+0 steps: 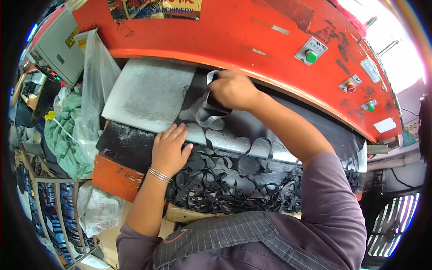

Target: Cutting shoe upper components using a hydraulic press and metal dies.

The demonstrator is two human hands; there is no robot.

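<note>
My right hand (235, 90) is closed round the upper edge of a metal strip cutting die (206, 118). The die stands on a black sheet (249, 122), near the sheet's left edge. Beneath the sheet is a thick white cutting board (144, 92), bare on its left part. My left hand (168, 150) rests at the board's front edge with its fingers spread, holding nothing. Right of it, cut-out black scraps (225, 177) hang from the sheet and pile up along the front ledge. My right fingertips are partly hidden behind the hand.
A red press machine (216, 33) spans the back, with a green button (311, 56) and a red button (350, 87) on its face. Left are a grey control box (58, 51), a clear plastic bag (92, 81) and a green bag (67, 141). Stacked dark blue pieces (67, 216) fill a lower-left rack.
</note>
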